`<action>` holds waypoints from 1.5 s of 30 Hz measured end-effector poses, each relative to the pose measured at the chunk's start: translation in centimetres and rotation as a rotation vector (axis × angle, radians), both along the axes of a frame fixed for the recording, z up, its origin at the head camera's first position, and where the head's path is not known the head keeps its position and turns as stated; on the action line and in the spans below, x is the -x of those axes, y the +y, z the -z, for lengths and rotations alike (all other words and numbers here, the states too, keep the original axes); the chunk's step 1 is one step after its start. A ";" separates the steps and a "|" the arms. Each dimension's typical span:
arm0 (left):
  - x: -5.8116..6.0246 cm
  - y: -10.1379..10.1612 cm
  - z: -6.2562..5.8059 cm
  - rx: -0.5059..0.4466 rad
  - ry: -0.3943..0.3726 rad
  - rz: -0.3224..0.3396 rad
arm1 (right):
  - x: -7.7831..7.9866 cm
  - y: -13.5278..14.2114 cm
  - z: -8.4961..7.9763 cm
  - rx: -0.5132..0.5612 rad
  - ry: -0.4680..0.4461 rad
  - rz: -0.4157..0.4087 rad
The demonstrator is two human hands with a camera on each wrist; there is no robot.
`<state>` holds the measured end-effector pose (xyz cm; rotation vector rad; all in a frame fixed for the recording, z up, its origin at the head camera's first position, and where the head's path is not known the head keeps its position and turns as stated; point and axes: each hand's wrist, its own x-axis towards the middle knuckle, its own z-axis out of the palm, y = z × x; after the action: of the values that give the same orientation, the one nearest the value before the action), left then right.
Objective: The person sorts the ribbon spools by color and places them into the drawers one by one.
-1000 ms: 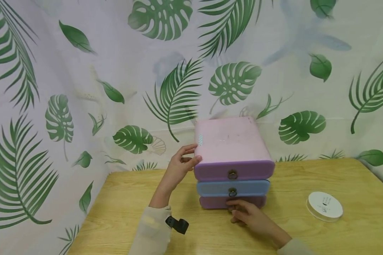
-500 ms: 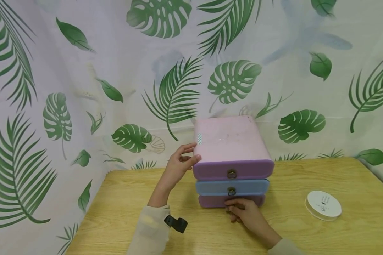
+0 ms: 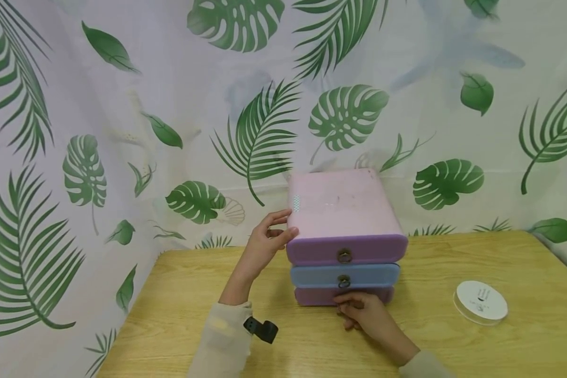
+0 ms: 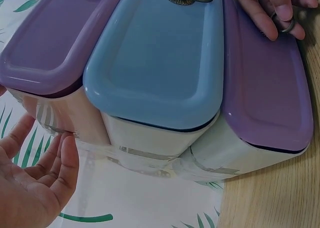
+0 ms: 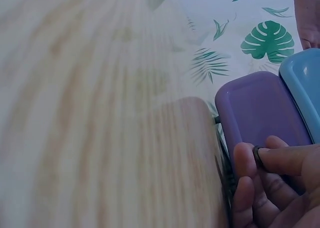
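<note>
A small drawer unit (image 3: 342,205) with a pale pink top stands on the wooden table. Its three fronts are a purple top drawer (image 3: 321,251), a blue middle drawer (image 4: 155,53) and a purple bottom drawer (image 5: 265,108). Thumb and index finger of my right hand (image 3: 366,315) pinch the bronze ring pull (image 5: 257,157) of the bottom drawer. My left hand (image 3: 264,241) touches the unit's upper left side, with its thumb at the top front corner. In the left wrist view its fingers lie lightly extended against the casing. All three fronts sit close against the casing.
A white ribbon spool (image 3: 481,303) lies flat on the table (image 3: 453,357), right of the unit. Behind the table hangs a white cloth (image 3: 179,105) printed with green leaves. A dark strap (image 3: 261,329) is on the left sleeve.
My right thumb has closed toward the index finger, and the hand now pinches the bottom drawer's ring. The left hand stays at the unit's side.
</note>
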<state>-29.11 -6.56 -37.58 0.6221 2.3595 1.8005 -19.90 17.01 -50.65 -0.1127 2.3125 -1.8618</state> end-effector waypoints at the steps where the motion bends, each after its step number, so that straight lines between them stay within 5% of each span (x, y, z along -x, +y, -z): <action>1: 0.0 0.0 -0.1 0.004 0.000 -0.002 | 0.0 0.0 0.0 0.004 -0.005 0.000; 26: -0.2 0.5 -1.0 0.012 0.001 -0.002 | -1.1 0.4 -1.0 0.086 -0.072 -0.042; 45: -0.5 0.2 -0.6 0.040 -0.008 -0.020 | -4.4 1.1 -1.1 0.114 -0.133 -0.149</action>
<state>-28.61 -6.36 -37.01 0.5877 2.3984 1.7552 -15.53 18.13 -49.51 -0.1657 2.0522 -1.8663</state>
